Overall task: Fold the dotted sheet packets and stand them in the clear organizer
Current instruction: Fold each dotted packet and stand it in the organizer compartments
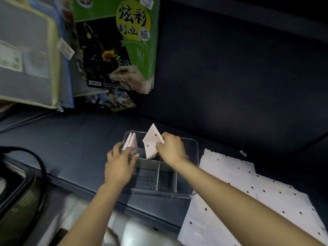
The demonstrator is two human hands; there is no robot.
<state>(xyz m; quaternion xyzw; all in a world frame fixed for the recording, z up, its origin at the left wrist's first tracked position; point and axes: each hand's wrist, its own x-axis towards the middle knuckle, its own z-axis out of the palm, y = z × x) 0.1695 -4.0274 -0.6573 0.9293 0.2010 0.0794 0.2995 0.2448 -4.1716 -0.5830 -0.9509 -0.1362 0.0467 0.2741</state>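
right hand (171,148) pinches folded packet (151,141) over organizer (194,157) | left hand (119,164) on rim

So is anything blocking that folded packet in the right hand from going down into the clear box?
Nothing visible: the folded packet held by the right hand already dips into the clear organizer, beside the standing packet the left hand touches.

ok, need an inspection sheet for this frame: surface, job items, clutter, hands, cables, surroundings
Surface: dark padded bench.
Job's things: clear organizer with dividers; folded packets standing at its far left; flat dotted sheets to its right.
Clutter: small clear tab beside the sheets.
Hands: left hand touches the standing packets; right hand grips a folded dotted packet over the organizer.
Cables: black strap or cable, cannot tell which.
Surroundings: green scratch-paper pack, grey zip pouch.
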